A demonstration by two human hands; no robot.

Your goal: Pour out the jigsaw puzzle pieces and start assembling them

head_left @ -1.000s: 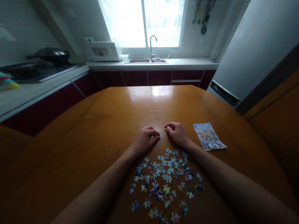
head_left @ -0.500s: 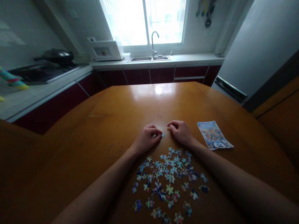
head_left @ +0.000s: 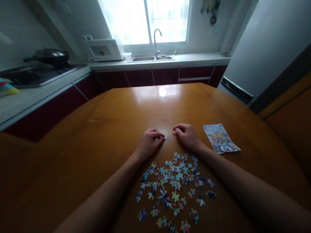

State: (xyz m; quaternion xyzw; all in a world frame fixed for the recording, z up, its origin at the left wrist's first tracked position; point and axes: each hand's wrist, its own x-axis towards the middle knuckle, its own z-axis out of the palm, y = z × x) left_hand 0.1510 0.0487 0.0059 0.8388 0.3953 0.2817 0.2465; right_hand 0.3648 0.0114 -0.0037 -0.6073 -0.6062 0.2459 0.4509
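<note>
Between the thumb and fingers of my left hand is a small pale blue-white puzzle piece, partly covered by the fingertips, just above or on the tabletop. Across a short gap to the right, my right hand is curled with thumb and index finger close together. Whatever might lie in that pinch is too small to make out. Nearer to me, between my forearms, a loose heap of puzzle pieces is spread out, in light blue, dark blue, yellow and red. Several lie apart at the heap's edges.
A creased picture sheet lies right of my right hand on the wooden table. Beyond the table are a counter with a sink, a faucet and a microwave. A pan sits on the stove at left; a fridge stands right.
The whole view has shifted slightly. My left hand has moved a little left, away from my right hand, still with the piece in its fingers. My right hand is nearly still.
</note>
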